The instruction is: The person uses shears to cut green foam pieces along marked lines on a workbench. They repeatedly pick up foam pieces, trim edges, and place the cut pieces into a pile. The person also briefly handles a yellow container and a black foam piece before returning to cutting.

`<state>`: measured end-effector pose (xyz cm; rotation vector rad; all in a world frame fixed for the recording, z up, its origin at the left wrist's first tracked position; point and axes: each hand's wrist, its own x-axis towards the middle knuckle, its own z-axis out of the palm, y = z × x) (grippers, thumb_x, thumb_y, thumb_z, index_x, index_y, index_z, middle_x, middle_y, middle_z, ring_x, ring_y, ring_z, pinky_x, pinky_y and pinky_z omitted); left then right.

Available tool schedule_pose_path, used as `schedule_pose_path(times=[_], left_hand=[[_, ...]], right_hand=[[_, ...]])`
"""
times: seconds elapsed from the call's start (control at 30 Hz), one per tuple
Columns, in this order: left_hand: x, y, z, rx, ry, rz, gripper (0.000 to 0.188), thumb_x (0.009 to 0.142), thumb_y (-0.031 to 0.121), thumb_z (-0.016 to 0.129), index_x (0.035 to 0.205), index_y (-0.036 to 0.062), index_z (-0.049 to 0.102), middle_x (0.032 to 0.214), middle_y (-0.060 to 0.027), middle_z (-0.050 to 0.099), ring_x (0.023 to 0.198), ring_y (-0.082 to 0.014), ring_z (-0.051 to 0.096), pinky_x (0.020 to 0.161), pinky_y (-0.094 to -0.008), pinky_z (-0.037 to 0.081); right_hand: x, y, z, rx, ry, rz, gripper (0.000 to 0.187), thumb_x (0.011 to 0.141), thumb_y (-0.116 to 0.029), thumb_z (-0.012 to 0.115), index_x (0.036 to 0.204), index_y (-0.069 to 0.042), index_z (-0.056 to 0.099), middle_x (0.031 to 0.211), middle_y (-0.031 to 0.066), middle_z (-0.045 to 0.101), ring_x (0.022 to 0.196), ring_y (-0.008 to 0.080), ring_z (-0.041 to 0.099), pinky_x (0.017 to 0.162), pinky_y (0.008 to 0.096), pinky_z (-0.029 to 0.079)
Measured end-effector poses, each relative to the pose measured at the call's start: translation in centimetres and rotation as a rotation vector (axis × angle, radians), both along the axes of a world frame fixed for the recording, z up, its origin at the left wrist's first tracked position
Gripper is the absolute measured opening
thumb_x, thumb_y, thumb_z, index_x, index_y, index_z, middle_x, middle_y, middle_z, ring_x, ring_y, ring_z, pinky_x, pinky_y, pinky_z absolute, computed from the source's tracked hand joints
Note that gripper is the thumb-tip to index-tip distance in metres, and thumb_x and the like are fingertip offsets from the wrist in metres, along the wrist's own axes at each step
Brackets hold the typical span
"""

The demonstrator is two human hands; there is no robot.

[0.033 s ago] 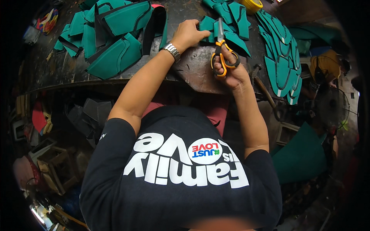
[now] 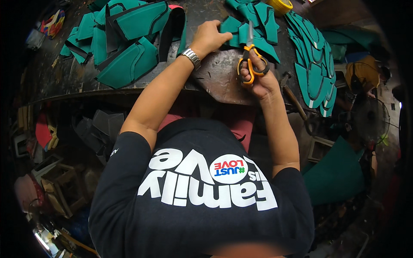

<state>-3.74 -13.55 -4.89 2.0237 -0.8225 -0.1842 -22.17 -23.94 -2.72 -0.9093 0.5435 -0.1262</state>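
My left hand (image 2: 210, 38), with a metal watch on its wrist, pinches the near-left edge of a green fabric piece (image 2: 231, 26) with black edging. Its fingertips are partly hidden. In my right hand (image 2: 261, 84) are scissors (image 2: 246, 56) with orange and black handles, my fingers through the loops. Their blades look closed and point away from me, over the green pieces. More green pieces (image 2: 269, 23) lie around the blades. Below both hands is a worn brown board (image 2: 226, 84) at the table's near edge.
A heap of green and black cut pieces (image 2: 133, 64) covers the left of the dark table (image 2: 47, 84). Overlapping green pieces (image 2: 316, 77) lie at the right, beside a hammer (image 2: 296, 103). A yellow roll (image 2: 282, 6) sits at the back. Farther right are another person (image 2: 365, 71) and a fan (image 2: 373, 120).
The scissors in my right hand have shifted slightly to the right. My left hand stays almost in place at the green fabric piece.
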Motion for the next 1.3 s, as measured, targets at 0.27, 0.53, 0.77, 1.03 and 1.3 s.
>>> schedule_pose_path(times=[0.27, 0.53, 0.77, 1.03, 1.3], left_hand=[[-0.7, 5.9, 5.5, -0.891, 0.352, -0.25, 0.028, 0.082, 0.004, 0.069, 0.109, 0.0017, 0.064, 0.095, -0.0026, 0.067, 0.087, -0.0094, 0.063, 0.083, -0.0238, 0.051], [-7.8, 9.2, 4.9, -0.335, 0.637, -0.599, 0.052, 0.079, 0.007, 0.075, 0.127, 0.0047, 0.054, 0.104, -0.0039, 0.064, 0.097, -0.0092, 0.059, 0.088, -0.0245, 0.048], [-9.9, 10.2, 2.6, -0.353, 1.114, -0.388, 0.048, 0.081, 0.013, 0.075, 0.123, -0.0012, 0.056, 0.105, -0.0086, 0.067, 0.094, -0.0134, 0.064, 0.085, -0.0264, 0.051], [-7.6, 12.8, 3.6, -0.263, 1.15, -0.314, 0.031, 0.074, 0.015, 0.08, 0.096, -0.0024, 0.069, 0.089, -0.009, 0.071, 0.079, -0.0144, 0.067, 0.075, -0.0261, 0.053], [-7.0, 13.7, 4.1, -0.107, 0.807, -0.308, 0.03, 0.072, 0.02, 0.081, 0.091, -0.0013, 0.071, 0.086, -0.009, 0.071, 0.078, -0.014, 0.067, 0.075, -0.0247, 0.053]], right_hand=[[-3.9, -0.6, 0.8, -0.131, -0.126, -0.128, 0.036, 0.088, -0.04, 0.067, 0.094, -0.006, 0.058, 0.078, 0.0072, 0.063, 0.066, 0.0135, 0.063, 0.051, 0.0204, 0.044], [-5.1, 5.3, 1.9, -0.317, -0.168, -0.124, 0.031, 0.079, -0.013, 0.073, 0.104, -0.002, 0.057, 0.082, 0.002, 0.06, 0.068, 0.0083, 0.057, 0.056, 0.0197, 0.043], [-5.1, 7.6, 0.7, -0.374, -0.149, -0.189, 0.031, 0.075, -0.013, 0.079, 0.096, -0.001, 0.058, 0.079, -0.0008, 0.058, 0.064, 0.0056, 0.054, 0.056, 0.0185, 0.042], [-8.5, 6.4, 0.9, -0.317, 0.071, 0.438, 0.028, 0.083, -0.022, 0.069, 0.097, 0.0, 0.057, 0.073, 0.0069, 0.062, 0.063, 0.0118, 0.06, 0.058, 0.0235, 0.049], [-10.6, 5.9, 1.2, -0.32, 0.151, 0.687, 0.04, 0.079, -0.032, 0.075, 0.1, -0.003, 0.057, 0.079, 0.0022, 0.055, 0.07, 0.0108, 0.055, 0.065, 0.0253, 0.047]])
